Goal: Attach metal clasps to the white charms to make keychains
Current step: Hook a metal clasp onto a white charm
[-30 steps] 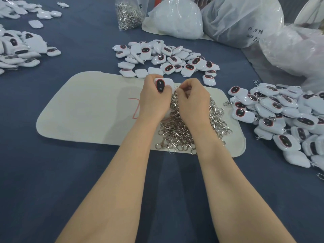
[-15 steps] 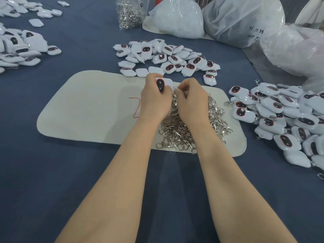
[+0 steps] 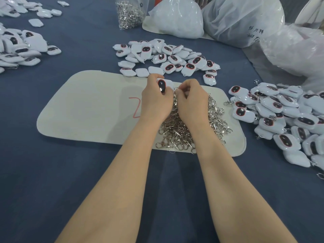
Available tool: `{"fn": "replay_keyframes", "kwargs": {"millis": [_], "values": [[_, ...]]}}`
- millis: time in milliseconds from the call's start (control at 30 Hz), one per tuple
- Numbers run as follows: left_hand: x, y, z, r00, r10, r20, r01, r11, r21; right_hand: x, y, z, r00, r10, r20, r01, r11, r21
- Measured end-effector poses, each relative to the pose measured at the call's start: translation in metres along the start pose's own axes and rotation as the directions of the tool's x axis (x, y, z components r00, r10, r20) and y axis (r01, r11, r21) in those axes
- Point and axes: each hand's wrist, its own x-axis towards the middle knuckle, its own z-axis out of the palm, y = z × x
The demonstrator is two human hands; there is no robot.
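Observation:
My left hand point(image 3: 155, 100) grips a white charm point(image 3: 165, 84) with a dark oval face, held over the back of the cream mat point(image 3: 87, 109). My right hand point(image 3: 192, 100) has its fingers curled and pinches a small metal clasp right against the charm's edge; the clasp itself is mostly hidden by the fingers. Both hands hover above a heap of silver clasps point(image 3: 180, 135) on the mat. A pile of loose white charms point(image 3: 166, 57) lies just beyond the mat. At the right lies a pile of charms with clasps on them point(image 3: 284, 113).
Another heap of white charms point(image 3: 19, 48) sits at the far left. A clear bag of clasps point(image 3: 128, 13) and large white plastic bags point(image 3: 242, 20) stand at the back. Everything rests on a dark blue cloth point(image 3: 52, 181).
Both hands stay together at the same spot with the charm; only slight finger movement at the charm's edge.

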Motion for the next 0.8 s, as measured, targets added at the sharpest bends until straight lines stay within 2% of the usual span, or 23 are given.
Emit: {"fn": "replay_keyframes", "kwargs": {"millis": [533,700,767,800], "values": [[0.0022,-0.004,-0.0011,1.0,0.029,0.01,-0.03,0.999,0.027,-0.001,-0.0042,-0.0001,0.996,-0.029,0.079,0.036,0.996,-0.086],[-0.0009,-0.0041,-0.0013,0.999,0.045,0.02,-0.046,0.998,0.032,-0.0022,-0.0023,0.0006,0.992,-0.079,0.095,0.093,0.984,-0.153],[0.0002,-0.0022,-0.0003,1.0,-0.012,0.027,0.013,1.0,-0.025,-0.0031,-0.0031,0.0005,0.993,-0.092,0.073,0.101,0.987,-0.125],[0.0015,0.0001,-0.0008,0.995,-0.09,0.043,0.095,0.986,-0.135,-0.0034,-0.0044,0.0006,0.994,-0.094,0.058,0.099,0.991,-0.09]]}}
